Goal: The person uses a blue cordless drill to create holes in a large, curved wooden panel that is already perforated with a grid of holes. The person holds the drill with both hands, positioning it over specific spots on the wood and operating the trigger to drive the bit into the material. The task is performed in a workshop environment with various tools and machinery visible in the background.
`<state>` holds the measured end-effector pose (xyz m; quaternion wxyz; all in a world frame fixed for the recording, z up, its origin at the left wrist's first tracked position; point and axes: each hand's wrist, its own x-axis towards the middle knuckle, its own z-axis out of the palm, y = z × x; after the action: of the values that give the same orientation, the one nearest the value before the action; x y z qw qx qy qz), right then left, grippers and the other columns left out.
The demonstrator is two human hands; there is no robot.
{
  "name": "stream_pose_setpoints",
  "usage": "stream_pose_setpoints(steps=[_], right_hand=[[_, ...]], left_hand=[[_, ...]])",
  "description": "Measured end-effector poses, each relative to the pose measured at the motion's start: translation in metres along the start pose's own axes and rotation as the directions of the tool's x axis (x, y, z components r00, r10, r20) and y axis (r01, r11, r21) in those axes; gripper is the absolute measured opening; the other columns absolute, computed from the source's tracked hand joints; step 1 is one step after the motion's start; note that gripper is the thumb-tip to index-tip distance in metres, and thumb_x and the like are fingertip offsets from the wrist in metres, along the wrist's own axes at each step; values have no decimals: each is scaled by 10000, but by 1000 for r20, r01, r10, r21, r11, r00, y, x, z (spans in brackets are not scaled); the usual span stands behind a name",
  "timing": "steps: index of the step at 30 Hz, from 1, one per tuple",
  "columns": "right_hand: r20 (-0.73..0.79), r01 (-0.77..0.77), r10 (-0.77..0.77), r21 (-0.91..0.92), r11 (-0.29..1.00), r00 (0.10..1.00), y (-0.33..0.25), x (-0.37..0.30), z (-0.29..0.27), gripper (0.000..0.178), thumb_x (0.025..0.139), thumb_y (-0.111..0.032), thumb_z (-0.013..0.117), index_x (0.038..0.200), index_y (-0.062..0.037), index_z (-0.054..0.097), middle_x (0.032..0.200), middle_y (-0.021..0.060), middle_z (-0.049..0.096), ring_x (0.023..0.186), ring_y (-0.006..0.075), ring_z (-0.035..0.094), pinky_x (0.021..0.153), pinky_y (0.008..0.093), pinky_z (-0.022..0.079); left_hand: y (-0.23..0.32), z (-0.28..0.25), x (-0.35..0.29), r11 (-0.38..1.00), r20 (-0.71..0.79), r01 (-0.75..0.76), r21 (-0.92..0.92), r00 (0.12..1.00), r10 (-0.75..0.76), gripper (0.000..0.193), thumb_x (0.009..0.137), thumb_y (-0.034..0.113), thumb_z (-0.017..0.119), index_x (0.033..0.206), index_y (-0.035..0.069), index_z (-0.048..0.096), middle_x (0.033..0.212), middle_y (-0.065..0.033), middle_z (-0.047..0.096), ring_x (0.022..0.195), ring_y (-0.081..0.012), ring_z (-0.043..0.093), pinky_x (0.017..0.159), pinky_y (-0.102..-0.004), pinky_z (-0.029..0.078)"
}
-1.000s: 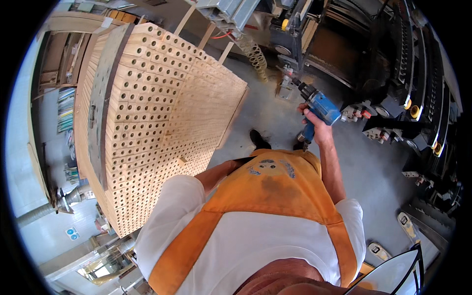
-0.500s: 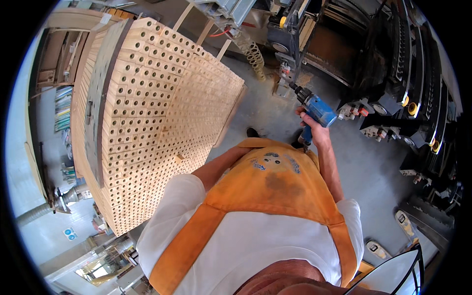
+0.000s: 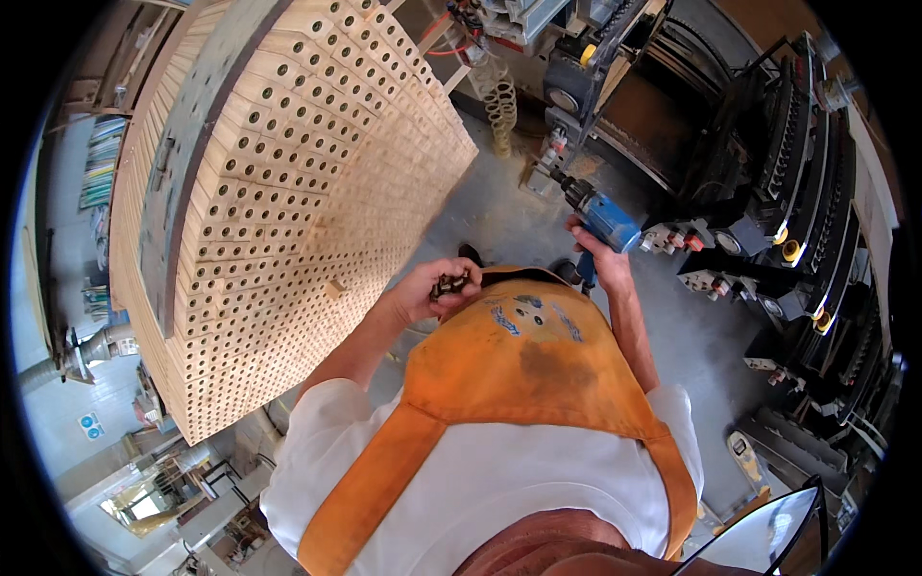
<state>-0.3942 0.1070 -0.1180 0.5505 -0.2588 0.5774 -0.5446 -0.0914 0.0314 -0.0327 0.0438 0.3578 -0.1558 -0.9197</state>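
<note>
Blue drill [image 3: 609, 221] hangs over the floor [image 3: 687, 331], chuck pointing forward-left, body axis diagonal, back end rightward. Our right hand [image 3: 601, 259] is clamped round its grip; our left hand [image 3: 430, 290], apart, curls round small metal parts [image 3: 448, 285] by the drilled wood stack's [image 3: 317, 192] right edge.

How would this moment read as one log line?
left hand: holds small metallic pieces | right hand: grips blue power drill | person's left: wooden stack, rows of round holes
</note>
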Motion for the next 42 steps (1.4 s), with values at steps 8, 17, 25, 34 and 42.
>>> stream_pose_setpoints(steps=[8, 17, 25, 34, 42], right_hand=[[72, 3, -3, 1, 1000, 997, -16, 8, 18, 271, 846, -143, 671, 1098, -44, 656, 1026, 59, 686, 945, 156, 629, 710, 289, 487], [221, 47, -74, 125, 991, 973, -51, 7, 39, 298, 841, -179, 687, 1106, -49, 642, 1033, 68, 680, 973, 157, 624, 718, 282, 483], [298, -24, -52, 246, 969, 953, -40, 16, 41, 339, 828, -208, 709, 1119, -54, 626, 1016, 78, 674, 969, 166, 625, 701, 273, 491], [207, 425, -384, -221, 878, 900, -26, 16, 52, 256, 840, -136, 704, 1080, -66, 651, 986, 40, 684, 935, 146, 635, 707, 282, 500], [209, 50, -127, 336, 941, 970, -48, 57, 89, 235, 862, -125, 651, 1078, -49, 599, 1004, 92, 671, 909, 148, 613, 663, 268, 479]], left_hand=[[6, 15, 48, 982, 174, -171, -84, 968, 183, 224, 947, 208, 528, 1080, 28, 544, 864, 3, 521, 556, -34, 415, 411, -166, 290], [115, -33, 89, 820, -37, -566, -88, 824, 565, 228, 955, 194, 542, 1140, 61, 536, 955, 0, 572, 577, -22, 436, 405, -150, 290], [128, -29, 84, 866, 19, -501, 2, 866, 500, 198, 961, 241, 551, 1081, 84, 560, 860, 31, 549, 561, -19, 409, 411, -156, 284], [138, -10, 97, 821, -202, -507, 262, 803, 561, 198, 972, 236, 528, 1083, 76, 562, 828, 27, 535, 567, -34, 409, 415, -170, 294], [164, -9, 104, 737, -67, -652, -176, 755, 652, 215, 980, 217, 494, 1142, 88, 555, 818, 23, 533, 567, -66, 420, 419, -188, 281]])
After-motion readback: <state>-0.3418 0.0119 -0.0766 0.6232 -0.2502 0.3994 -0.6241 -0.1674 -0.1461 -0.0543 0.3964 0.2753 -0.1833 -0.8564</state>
